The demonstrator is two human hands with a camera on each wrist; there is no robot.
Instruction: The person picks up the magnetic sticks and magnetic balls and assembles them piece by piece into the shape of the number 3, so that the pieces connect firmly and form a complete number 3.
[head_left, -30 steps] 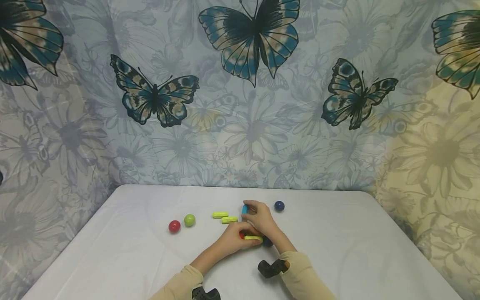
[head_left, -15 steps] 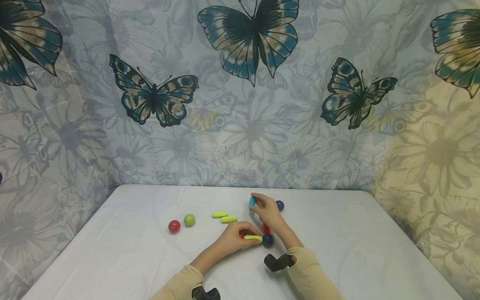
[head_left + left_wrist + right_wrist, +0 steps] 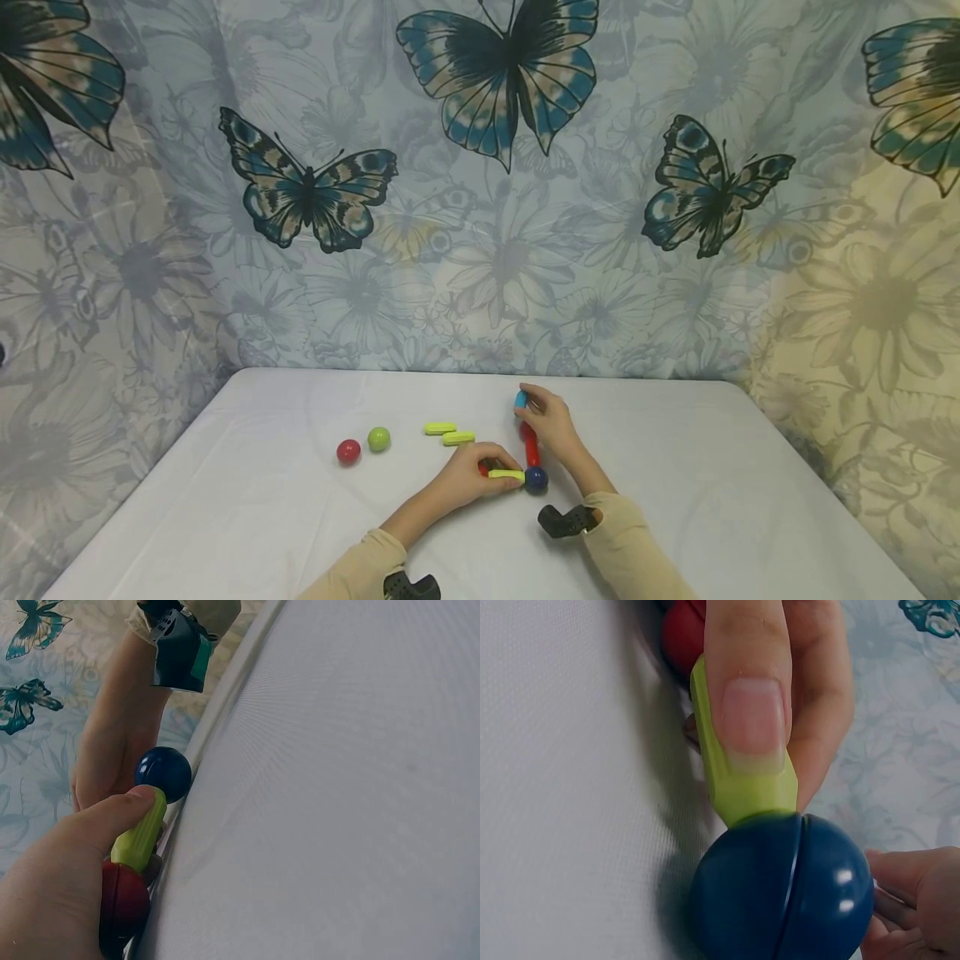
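Observation:
My left hand (image 3: 467, 477) pinches a yellow-green stick (image 3: 140, 838) with ridged sides, thumb along its top. A red ball (image 3: 124, 898) sits at one end of that stick, a dark blue ball (image 3: 780, 889) at the other. From the blue ball a red stick (image 3: 532, 452) runs away across the table to a red ball (image 3: 527, 431), partly covered by my right hand (image 3: 553, 427). Between thumb and fingertips my right hand pinches a light blue stick (image 3: 521, 400), upright just beyond that red ball; whether they touch I cannot tell.
Two loose yellow-green sticks, a farther one (image 3: 440, 428) and a nearer one (image 3: 459, 438), lie left of the hands. Farther left are a green ball (image 3: 378, 439) and a red ball (image 3: 348, 452). The white-covered table (image 3: 675, 483) ends at a butterfly-patterned cloth (image 3: 480, 317).
My right hand has moved right and slightly away, carrying the light blue stick and uncovering the red stick. It now hides the loose dark blue ball. My left hand has stayed still.

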